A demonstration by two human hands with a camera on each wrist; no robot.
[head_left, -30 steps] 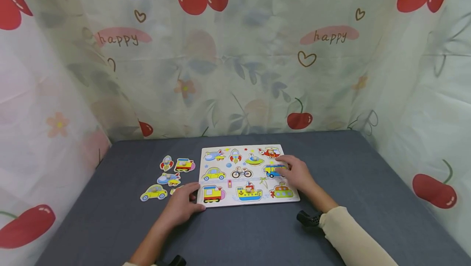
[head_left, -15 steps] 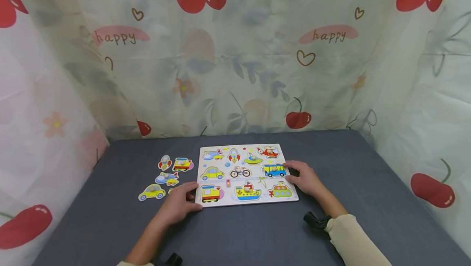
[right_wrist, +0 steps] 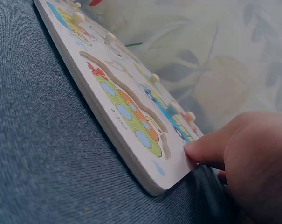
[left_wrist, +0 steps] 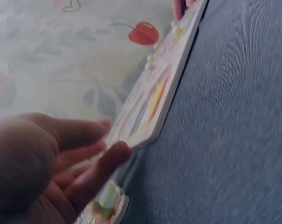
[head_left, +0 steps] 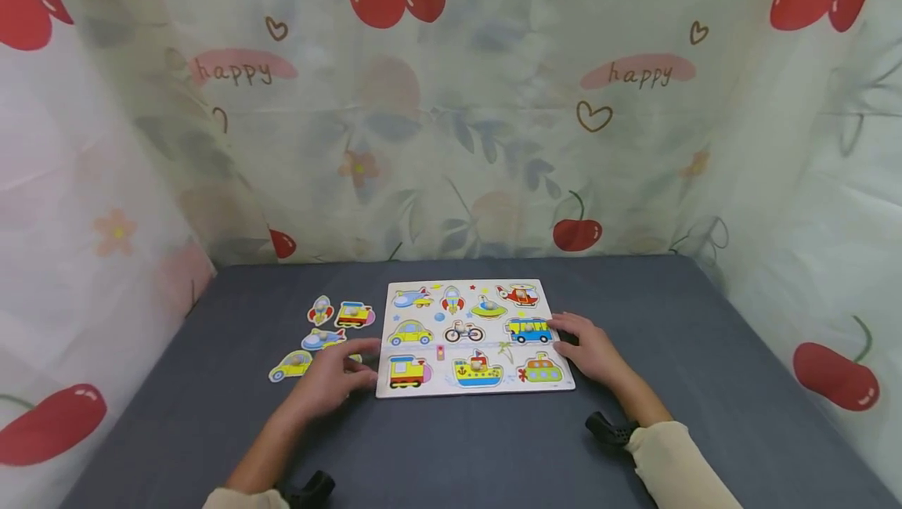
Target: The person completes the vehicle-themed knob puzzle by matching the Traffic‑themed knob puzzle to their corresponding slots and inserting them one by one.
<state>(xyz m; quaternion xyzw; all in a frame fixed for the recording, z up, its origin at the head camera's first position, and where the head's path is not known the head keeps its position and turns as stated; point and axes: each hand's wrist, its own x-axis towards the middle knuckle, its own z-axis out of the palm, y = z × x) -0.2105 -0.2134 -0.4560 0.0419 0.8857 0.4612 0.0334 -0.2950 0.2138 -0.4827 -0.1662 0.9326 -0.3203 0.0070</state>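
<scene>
A white wooden knob puzzle board [head_left: 451, 344] with printed vehicles lies on the table. My right hand [head_left: 592, 348] holds its right edge, beside the bus piece [head_left: 528, 330]; the right wrist view shows a fingertip on the board's face near the corner. The submarine recess [right_wrist: 127, 114] there has a printed picture and no knob. Just off the board's left edge is my left hand [head_left: 327, 376], fingers loosely bent and apart, holding nothing. It partly covers the loose plane piece [head_left: 320, 338] and car piece [head_left: 287, 366]. Another loose piece is mostly hidden behind it.
Loose rocket [head_left: 320, 311] and train [head_left: 355, 314] pieces lie left of the board. Dark grey cloth covers the table [head_left: 451, 454]. A cherry-print curtain [head_left: 451, 141] hangs behind and on both sides.
My right hand has moved from over the bus piece to the board's right edge. My left hand has come off the left edge and shifted slightly left, over the loose pieces.
</scene>
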